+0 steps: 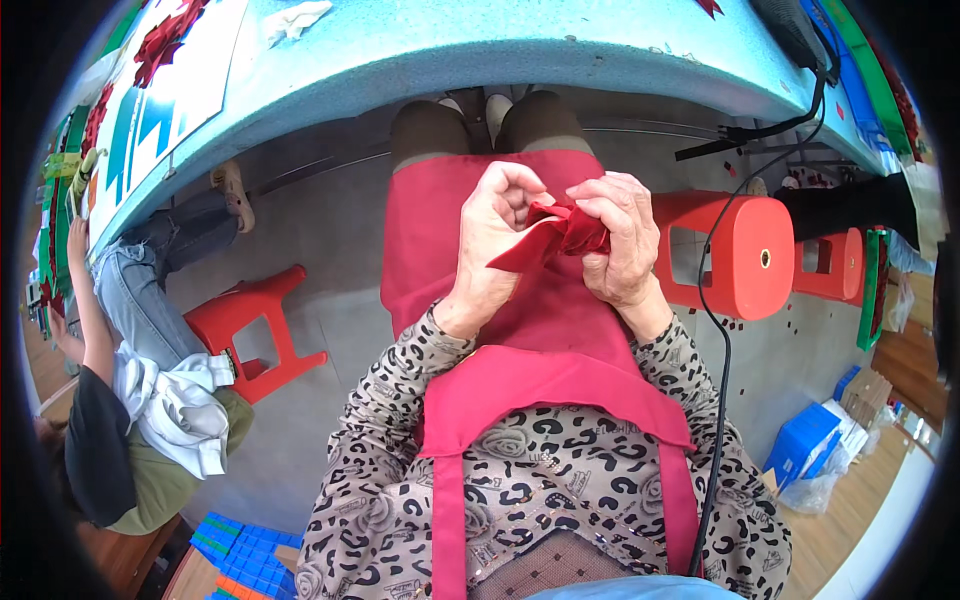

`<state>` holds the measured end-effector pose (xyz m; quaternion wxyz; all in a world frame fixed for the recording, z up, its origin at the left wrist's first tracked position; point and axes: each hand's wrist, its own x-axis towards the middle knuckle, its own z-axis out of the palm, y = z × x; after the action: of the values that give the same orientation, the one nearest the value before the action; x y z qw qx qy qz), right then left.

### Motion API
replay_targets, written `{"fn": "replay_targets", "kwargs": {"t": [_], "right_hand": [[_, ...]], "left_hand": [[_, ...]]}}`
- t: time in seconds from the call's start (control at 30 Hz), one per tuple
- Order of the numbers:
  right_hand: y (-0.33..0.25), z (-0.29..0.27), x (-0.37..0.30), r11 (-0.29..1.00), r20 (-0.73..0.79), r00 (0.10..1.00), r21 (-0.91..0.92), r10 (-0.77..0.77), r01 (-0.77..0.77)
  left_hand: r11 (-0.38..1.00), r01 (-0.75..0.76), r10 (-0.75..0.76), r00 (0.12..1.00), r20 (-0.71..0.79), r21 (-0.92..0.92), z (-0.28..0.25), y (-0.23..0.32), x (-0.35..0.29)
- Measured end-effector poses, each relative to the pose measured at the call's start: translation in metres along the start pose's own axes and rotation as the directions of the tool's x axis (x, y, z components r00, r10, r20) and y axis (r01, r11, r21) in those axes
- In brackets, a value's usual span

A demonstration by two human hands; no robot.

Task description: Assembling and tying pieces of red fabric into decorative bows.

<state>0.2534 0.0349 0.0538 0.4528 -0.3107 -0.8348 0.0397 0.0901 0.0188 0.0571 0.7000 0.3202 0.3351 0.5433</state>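
Above my lap I hold a red ribbon bow (582, 232) between both hands. My left hand (492, 240) is closed with its fingertips pinching the bow's left side, and a pointed red ribbon tail (520, 250) sticks out below them. On the other side, the thumb and curled fingers of my right hand (622, 240) grip the bow's gathered folds. The fingers partly cover the bow's middle. Under the hands lies my red apron (430, 250).
A light blue table (450, 65) curves ahead, with red bows (165, 45) at its left. Red stools stand left (262, 330) and right (745, 255). A black cable (712, 350) hangs at my right. At left sits another person (100, 440); blue boxes (803, 440) stand lower right.
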Motion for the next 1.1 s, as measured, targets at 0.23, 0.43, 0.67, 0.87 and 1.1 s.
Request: {"fn": "replay_targets", "kwargs": {"t": [0.23,0.43,0.67,0.87,1.1], "right_hand": [[-0.003,0.003,-0.001,0.997,-0.041,0.997,0.012,0.071,-0.071],[-0.002,0.006,0.003,0.985,-0.095,0.990,0.148,0.105,-0.091],[-0.009,-0.001,0.004,0.965,-0.064,0.964,0.072,0.258,-0.254],[-0.016,-0.001,0.005,0.908,-0.135,0.912,0.224,0.388,-0.354],[-0.008,-0.011,0.008,0.903,0.017,0.936,0.255,0.352,-0.345]], "left_hand": [[0.974,-0.219,0.221,0.974,-0.051,0.050,0.003,-0.004,0.002],[0.918,-0.282,0.309,0.950,-0.055,0.278,0.000,-0.007,0.003],[0.511,-0.610,0.633,0.743,0.215,0.606,0.005,-0.004,0.010],[0.635,-0.525,0.541,0.826,0.160,0.567,0.008,-0.003,0.003],[0.530,-0.702,0.634,0.701,0.328,0.475,0.009,-0.001,0.018]]}}
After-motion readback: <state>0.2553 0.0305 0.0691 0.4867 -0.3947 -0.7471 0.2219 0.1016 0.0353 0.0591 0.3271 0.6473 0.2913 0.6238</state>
